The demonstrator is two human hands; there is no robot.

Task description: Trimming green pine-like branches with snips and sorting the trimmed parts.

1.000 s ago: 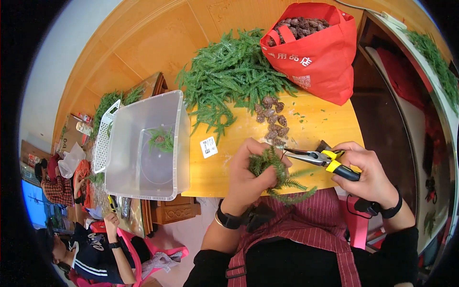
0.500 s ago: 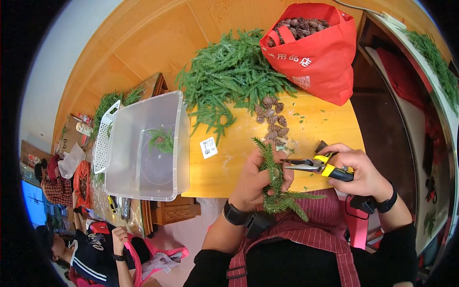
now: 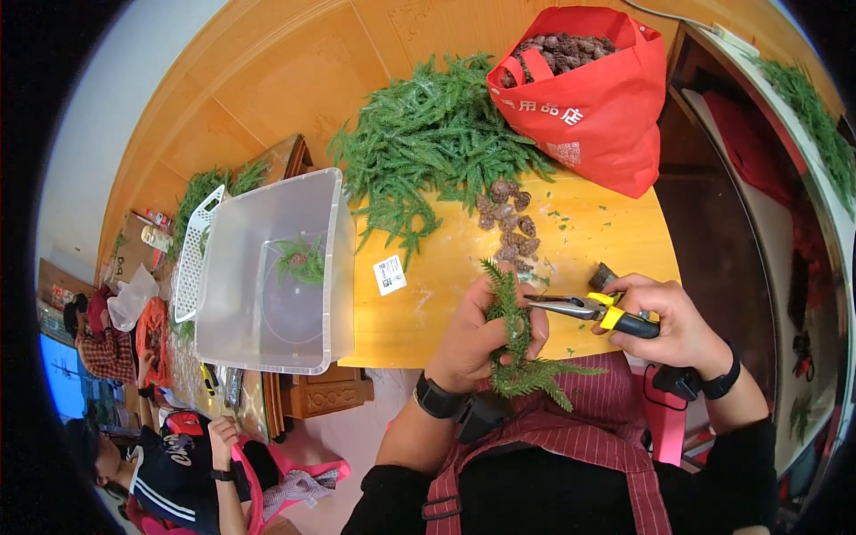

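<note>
At the table's (image 3: 401, 330) six o'clock edge, the left hand (image 3: 473, 337) has its fingers closed on a green sprig (image 3: 517, 343), while the right hand's (image 3: 673, 316) fingers wrap the handles of the pliers (image 3: 588, 309), whose tips point toward nine o'clock beside the left fingers. The step in hand looks like plier work at the sprig, though I cannot tell whether the tips bite on anything. The next move seems to call for a steady left hold and careful tip placement.
</note>
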